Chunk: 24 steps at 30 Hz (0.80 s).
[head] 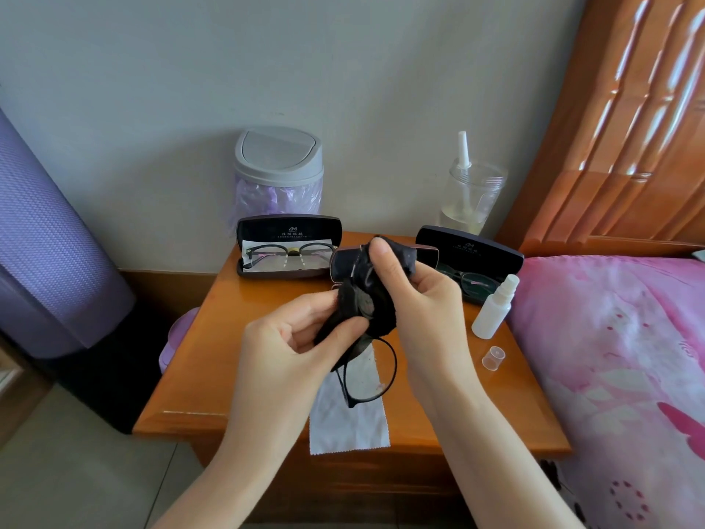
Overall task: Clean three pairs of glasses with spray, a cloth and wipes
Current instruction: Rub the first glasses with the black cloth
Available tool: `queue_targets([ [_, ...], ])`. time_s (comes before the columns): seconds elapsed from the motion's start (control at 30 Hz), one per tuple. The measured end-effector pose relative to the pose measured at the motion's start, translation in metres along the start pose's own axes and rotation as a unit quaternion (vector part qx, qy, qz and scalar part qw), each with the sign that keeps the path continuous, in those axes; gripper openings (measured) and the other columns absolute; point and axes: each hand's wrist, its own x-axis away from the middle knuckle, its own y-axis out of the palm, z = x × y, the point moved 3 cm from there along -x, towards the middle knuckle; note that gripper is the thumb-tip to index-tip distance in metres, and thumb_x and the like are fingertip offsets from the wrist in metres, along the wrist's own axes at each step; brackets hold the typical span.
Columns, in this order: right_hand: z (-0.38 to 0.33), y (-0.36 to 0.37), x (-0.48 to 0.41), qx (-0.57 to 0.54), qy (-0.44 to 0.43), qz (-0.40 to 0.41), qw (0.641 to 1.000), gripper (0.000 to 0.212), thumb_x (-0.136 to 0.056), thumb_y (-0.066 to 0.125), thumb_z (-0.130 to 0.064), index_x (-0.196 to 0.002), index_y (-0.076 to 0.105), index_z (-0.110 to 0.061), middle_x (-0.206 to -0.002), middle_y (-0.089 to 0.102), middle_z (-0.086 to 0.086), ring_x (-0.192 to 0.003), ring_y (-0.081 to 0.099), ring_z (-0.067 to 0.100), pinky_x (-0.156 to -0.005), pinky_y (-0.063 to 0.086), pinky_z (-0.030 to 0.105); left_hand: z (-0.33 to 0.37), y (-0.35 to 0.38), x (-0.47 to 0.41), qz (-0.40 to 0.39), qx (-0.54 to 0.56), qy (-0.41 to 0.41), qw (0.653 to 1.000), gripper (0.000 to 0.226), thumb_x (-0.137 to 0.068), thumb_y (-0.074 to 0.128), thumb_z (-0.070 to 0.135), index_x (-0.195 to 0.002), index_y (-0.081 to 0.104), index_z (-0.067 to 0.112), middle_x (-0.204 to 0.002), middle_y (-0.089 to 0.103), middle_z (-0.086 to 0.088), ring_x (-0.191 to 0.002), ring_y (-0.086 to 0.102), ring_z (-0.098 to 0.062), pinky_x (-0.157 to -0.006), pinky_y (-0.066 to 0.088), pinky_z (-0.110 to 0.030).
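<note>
Above the wooden bedside table (229, 337) I hold black-framed glasses (381, 376) wrapped at their upper lens in a black cloth (366, 295). My left hand (290, 337) pinches the cloth and frame from the left. My right hand (416, 295) pinches the cloth over the lens, thumb on top. The lower lens hangs bare above a white cloth (347, 421) on the table. A second pair (290, 253) lies in an open case at the back left, a third (477, 280) in an open case at the back right. A white spray bottle (494, 307) stands uncapped, its clear cap (493, 358) beside it.
A grey swing-lid bin (278, 166) with a purple bag and a clear jar (473, 192) stand at the back. A third case (343, 261) sits behind my hands. A pink bed (618, 357) borders the table on the right, a purple roll (49, 242) on the left.
</note>
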Motion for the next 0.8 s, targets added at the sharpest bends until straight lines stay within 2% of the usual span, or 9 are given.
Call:
queue_targets([
  [0.1, 0.003, -0.004, 0.000, -0.016, 0.027, -0.015, 0.999, 0.029, -0.092, 0.057, -0.027, -0.094, 0.071, -0.002, -0.088, 0.075, 0.012, -0.083, 0.072, 0.014, -0.073, 0.057, 0.023, -0.002, -0.001, -0.001, 0.017, 0.017, -0.015, 1.000, 0.033, -0.076, 0.070, -0.001, -0.091, 0.069, 0.028, -0.082, 0.074, 0.022, -0.082, 0.070, 0.004, -0.067, 0.050, -0.006],
  [0.2, 0.005, -0.006, 0.003, -0.024, 0.042, -0.076, 0.996, 0.024, -0.096, 0.051, -0.021, -0.106, 0.069, -0.007, -0.102, 0.074, 0.010, -0.100, 0.069, 0.019, -0.092, 0.053, 0.037, -0.005, -0.005, -0.003, 0.039, 0.037, -0.027, 0.998, 0.030, -0.076, 0.071, 0.002, -0.094, 0.071, 0.026, -0.086, 0.075, 0.018, -0.085, 0.070, 0.001, -0.067, 0.051, -0.008],
  [0.27, 0.006, -0.006, 0.005, -0.032, 0.043, -0.118, 0.992, 0.023, -0.095, 0.052, -0.014, -0.111, 0.066, -0.008, -0.107, 0.072, 0.010, -0.105, 0.067, 0.021, -0.097, 0.050, 0.039, -0.006, -0.007, -0.005, 0.052, 0.059, -0.035, 0.996, 0.028, -0.075, 0.071, 0.003, -0.095, 0.072, 0.022, -0.088, 0.076, 0.013, -0.085, 0.071, -0.002, -0.068, 0.052, -0.010],
  [0.4, 0.004, -0.006, 0.008, -0.044, 0.053, -0.154, 0.986, 0.036, -0.081, 0.064, -0.016, -0.115, 0.065, -0.006, -0.111, 0.071, 0.012, -0.106, 0.066, 0.025, -0.094, 0.052, 0.036, -0.005, -0.009, -0.006, 0.046, 0.060, -0.035, 0.997, 0.022, -0.071, 0.071, 0.011, -0.091, 0.072, 0.020, -0.083, 0.076, 0.011, -0.081, 0.072, -0.003, -0.065, 0.052, -0.010],
  [0.53, 0.006, -0.008, 0.008, -0.025, 0.073, -0.134, 0.988, 0.037, -0.072, 0.069, -0.024, -0.105, 0.071, -0.007, -0.101, 0.074, 0.011, -0.097, 0.070, 0.022, -0.086, 0.055, 0.030, -0.003, -0.011, -0.006, 0.040, 0.046, -0.026, 0.998, 0.016, -0.071, 0.069, 0.015, -0.086, 0.073, 0.019, -0.079, 0.076, 0.010, -0.079, 0.072, -0.003, -0.063, 0.052, -0.011],
  [0.7, 0.005, -0.012, 0.009, -0.015, 0.037, -0.096, 0.995, 0.031, -0.078, 0.061, -0.031, -0.097, 0.074, -0.010, -0.093, 0.076, 0.006, -0.090, 0.071, 0.015, -0.082, 0.055, 0.021, -0.005, -0.013, -0.009, 0.043, 0.042, -0.033, 0.998, 0.017, -0.077, 0.069, 0.013, -0.091, 0.073, 0.022, -0.084, 0.076, 0.011, -0.084, 0.071, -0.003, -0.066, 0.051, -0.009],
  [0.8, 0.006, -0.013, 0.010, -0.017, 0.037, -0.091, 0.995, 0.030, -0.081, 0.058, -0.031, -0.096, 0.073, -0.011, -0.095, 0.076, 0.006, -0.093, 0.071, 0.017, -0.086, 0.055, 0.026, -0.007, -0.017, -0.011, 0.058, 0.046, -0.041, 0.996, 0.020, -0.082, 0.067, 0.009, -0.094, 0.072, 0.025, -0.088, 0.076, 0.013, -0.087, 0.070, 0.000, -0.068, 0.050, -0.007],
])
